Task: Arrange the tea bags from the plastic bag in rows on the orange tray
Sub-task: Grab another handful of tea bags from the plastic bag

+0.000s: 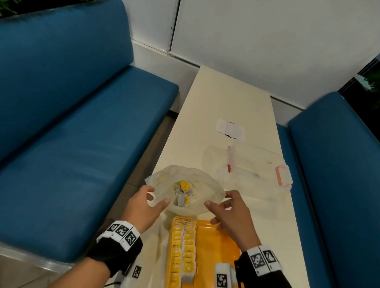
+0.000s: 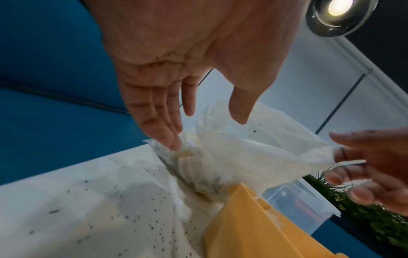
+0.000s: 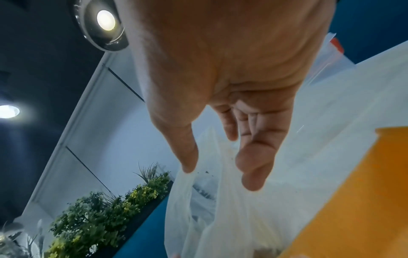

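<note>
A thin white plastic bag [image 1: 200,187] lies with its mouth wide on the cream table [image 1: 230,97]. Several yellow-tagged tea bags [image 1: 182,191] sit inside it. My left hand [image 1: 156,196] is at the bag's left rim, fingers straight, fingertips [image 2: 174,144] touching the film and thumb held apart. My right hand [image 1: 218,199] is at the right rim, with the thumb tip [image 3: 187,167] touching the film and the fingers loosely bent beside it. The orange tray [image 1: 219,252] lies just in front of the bag. Two rows of tea bags [image 1: 183,252] lie along its left side.
A clear plastic box with a pink latch [image 1: 283,176] and a red-tipped stick [image 1: 229,159] stand behind the bag on the right. A white sheet [image 1: 230,130] lies farther back. Blue benches flank the table, left [image 1: 64,150] and right [image 1: 351,179].
</note>
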